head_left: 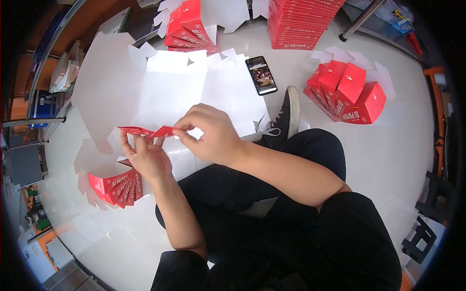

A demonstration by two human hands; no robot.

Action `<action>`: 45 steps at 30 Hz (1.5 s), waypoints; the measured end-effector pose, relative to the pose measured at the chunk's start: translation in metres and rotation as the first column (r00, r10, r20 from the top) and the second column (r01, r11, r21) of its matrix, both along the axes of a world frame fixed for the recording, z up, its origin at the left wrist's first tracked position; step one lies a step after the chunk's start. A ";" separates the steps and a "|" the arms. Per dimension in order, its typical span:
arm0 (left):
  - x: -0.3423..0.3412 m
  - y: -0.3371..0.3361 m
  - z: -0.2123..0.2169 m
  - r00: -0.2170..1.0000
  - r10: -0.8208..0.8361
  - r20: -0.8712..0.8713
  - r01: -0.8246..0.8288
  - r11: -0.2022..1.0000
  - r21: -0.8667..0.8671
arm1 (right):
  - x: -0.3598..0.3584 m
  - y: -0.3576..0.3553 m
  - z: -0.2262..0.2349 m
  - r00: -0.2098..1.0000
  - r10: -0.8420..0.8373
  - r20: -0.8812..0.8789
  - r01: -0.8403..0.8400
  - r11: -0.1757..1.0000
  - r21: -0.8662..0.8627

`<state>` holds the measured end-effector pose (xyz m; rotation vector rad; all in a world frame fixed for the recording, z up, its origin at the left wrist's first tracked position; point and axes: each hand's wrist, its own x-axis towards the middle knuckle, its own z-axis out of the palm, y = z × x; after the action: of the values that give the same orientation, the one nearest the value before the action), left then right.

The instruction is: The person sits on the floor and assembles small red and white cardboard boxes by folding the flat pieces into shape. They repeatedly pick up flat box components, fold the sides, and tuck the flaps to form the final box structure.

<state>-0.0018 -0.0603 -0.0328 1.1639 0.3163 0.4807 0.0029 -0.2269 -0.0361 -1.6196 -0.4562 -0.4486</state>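
- Your left hand has its fingers pointing up and partly spread, propping the left half of a red carton blank from beneath.
- Your right hand has its fingers curled shut and pinches the right end of the same blank, so the thin red strip spans between both sets of fingers.
- The blank is seen nearly edge-on, held in the air above the floor; you cannot tell from here how far it is folded.
- Just below your left fingers, by the wrist, a fanned stack of flat red cartons lies on the floor.
- Just beyond both sets of fingers, large white card sheets lie spread on the floor.
- Further out past your right fingers, a phone lies face up with its screen lit.
- Well to the right of your right fingers sits a cluster of assembled red boxes.
- Far beyond the fingers, a tall stack of flat red cartons stands at the top edge, with a lower pile to its left.
- Your black shoe with white laces rests just to the right of your right hand, your dark trouser legs crossed below it.
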 end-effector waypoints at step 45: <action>-0.010 0.027 0.038 0.793 -0.605 -0.065 0.477 0.552 0.683 | 0.009 -0.018 0.024 0.637 0.643 -0.425 -0.253 0.696 0.672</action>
<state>-0.0123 -0.0329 0.0050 1.8324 -0.4422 0.1197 0.0120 -0.2451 -0.0122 -0.9117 -0.1748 0.3774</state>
